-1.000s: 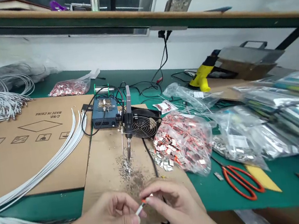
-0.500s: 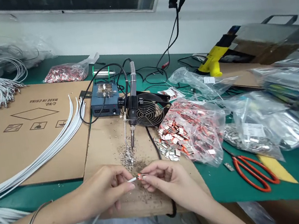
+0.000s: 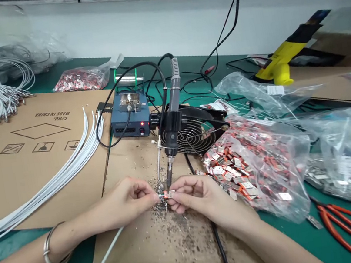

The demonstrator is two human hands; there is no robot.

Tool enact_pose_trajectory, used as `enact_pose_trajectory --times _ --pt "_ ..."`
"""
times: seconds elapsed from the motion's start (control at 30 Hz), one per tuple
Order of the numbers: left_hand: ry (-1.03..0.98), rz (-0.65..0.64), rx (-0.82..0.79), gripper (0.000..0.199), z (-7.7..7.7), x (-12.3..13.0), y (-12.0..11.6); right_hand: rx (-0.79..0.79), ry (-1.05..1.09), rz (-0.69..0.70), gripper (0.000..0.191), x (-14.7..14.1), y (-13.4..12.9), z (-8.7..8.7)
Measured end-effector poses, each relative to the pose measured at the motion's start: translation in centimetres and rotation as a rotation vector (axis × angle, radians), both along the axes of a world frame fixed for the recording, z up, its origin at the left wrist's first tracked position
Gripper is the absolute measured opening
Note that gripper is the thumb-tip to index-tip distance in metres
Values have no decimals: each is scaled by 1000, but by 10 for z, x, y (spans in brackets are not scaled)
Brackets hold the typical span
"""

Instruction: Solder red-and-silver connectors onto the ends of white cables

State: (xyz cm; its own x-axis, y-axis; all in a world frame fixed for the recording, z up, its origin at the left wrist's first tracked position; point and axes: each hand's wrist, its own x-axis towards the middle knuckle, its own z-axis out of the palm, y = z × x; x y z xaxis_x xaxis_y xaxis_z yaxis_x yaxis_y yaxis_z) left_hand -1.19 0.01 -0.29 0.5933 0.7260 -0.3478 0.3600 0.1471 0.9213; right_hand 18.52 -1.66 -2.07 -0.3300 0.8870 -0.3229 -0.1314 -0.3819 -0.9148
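One white cable (image 3: 109, 253) is pinched in the left hand (image 3: 130, 203); the right hand (image 3: 201, 195) grips a small orange-and-metal connector (image 3: 170, 193) between thumb and fingers, just beside the tip of the clamped soldering iron (image 3: 173, 92), contact there being unclear.

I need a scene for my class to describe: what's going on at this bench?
The person's left hand pinches a white cable, and the right hand holds an orange-and-metal connector close beside it. Both hands are by the tip of a mounted soldering iron; whether it touches the connector is too small to tell. A bag of similar connectors lies to the right.
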Motion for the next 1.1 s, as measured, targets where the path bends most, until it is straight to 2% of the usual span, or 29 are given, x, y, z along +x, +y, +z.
enact_pose_trajectory --times 0.37,0.57,0.8,1.1 --pt "8 62 -114 24 8 7 2 -25 -52 -24 22 2 -2 7" --pt "-1 68 -108 19 8 7 1 31 -46 -20 15 4 -3 8" --pt "5 65 -111 23 9 9 2 -10 15 -12 13 5 -2 7" --pt "41 79 -129 21 8 10 3 -20 -33 -33 14 4 -2 5"
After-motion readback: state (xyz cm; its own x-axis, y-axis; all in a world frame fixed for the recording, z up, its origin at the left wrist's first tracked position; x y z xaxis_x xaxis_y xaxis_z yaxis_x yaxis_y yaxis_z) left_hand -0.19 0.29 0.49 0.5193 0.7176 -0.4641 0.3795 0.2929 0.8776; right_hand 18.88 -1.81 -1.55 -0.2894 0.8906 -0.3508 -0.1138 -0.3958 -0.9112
